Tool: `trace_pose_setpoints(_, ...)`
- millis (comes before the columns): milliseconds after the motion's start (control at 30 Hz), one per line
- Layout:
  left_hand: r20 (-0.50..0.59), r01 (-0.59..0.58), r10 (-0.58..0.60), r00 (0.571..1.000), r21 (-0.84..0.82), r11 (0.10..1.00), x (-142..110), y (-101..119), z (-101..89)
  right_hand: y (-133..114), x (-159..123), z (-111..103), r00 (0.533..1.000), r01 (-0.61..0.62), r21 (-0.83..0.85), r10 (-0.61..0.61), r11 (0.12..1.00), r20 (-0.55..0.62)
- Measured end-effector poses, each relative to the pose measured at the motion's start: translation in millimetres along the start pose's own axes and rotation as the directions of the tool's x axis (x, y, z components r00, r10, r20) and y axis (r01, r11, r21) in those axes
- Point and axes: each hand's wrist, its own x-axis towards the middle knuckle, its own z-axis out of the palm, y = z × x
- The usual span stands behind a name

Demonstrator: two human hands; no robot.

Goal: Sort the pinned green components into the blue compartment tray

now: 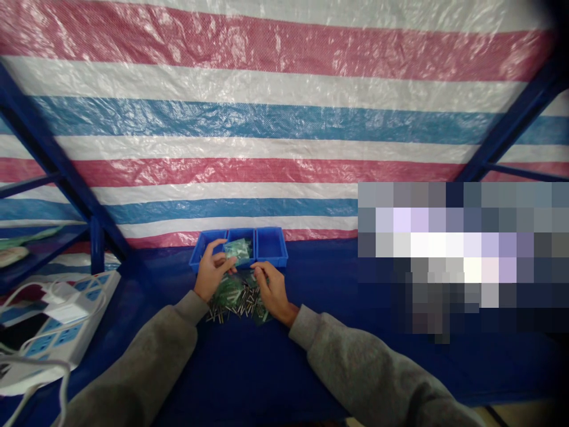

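Observation:
My left hand (211,274) is closed on a small clear plastic bag (237,252) with a greenish tint, held up in front of the blue bins. To its right, my right hand (272,292) has its thumb and forefinger pinched together; anything between them is too small to make out. Below and between both hands lies a pile of short metal pins (244,305). More greenish plastic bags (229,289) rest on the pile. Behind the hands stand three joined blue bins (272,262); the middle one has bags in it, partly hidden by the held bag.
A white power strip (95,308) with plugs and cables lies on the left of the dark blue tabletop (222,379). Blue metal struts (66,169) rise at both sides. A striped plastic sheet (267,118) hangs behind. The right side is pixelated.

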Motion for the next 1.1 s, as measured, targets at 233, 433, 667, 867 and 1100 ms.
trace_pose_setpoints(233, -0.076, -0.152, 0.235, 0.969, 0.566, 0.810, 22.4, 2.7, -6.5, 0.6, 0.0, -0.3, 1.000, 0.017, 0.008, -0.017, 1.000, 0.006)
trace_pose_setpoints(433, 0.153, -0.333, 0.326, 0.933, 0.713, 0.617, -2.3, -2.1, -10.1, 1.6, -1.4, -0.1, 1.000, 0.006, -0.024, -0.005, 1.000, 0.008)
trace_pose_setpoints(667, 0.412, -0.495, 0.285, 0.865, 0.617, 0.611, -15.2, 1.1, -9.6, 0.0, 6.4, 0.0, 1.000, 0.013, -0.088, -0.012, 0.996, 0.015)
trace_pose_setpoints(867, 0.364, -0.424, 0.225, 0.904, 0.691, 0.585, -20.0, 2.1, -15.7, -9.0, 29.4, -15.2, 0.933, 0.105, -0.452, 0.069, 0.886, 0.353)
trace_pose_setpoints(1100, 0.413, -0.445, 0.206, 0.887, 0.648, 0.618, -20.6, -3.9, -23.2, -25.8, 20.8, -25.0, 0.706, 0.397, -0.504, 0.096, 0.767, 0.702)
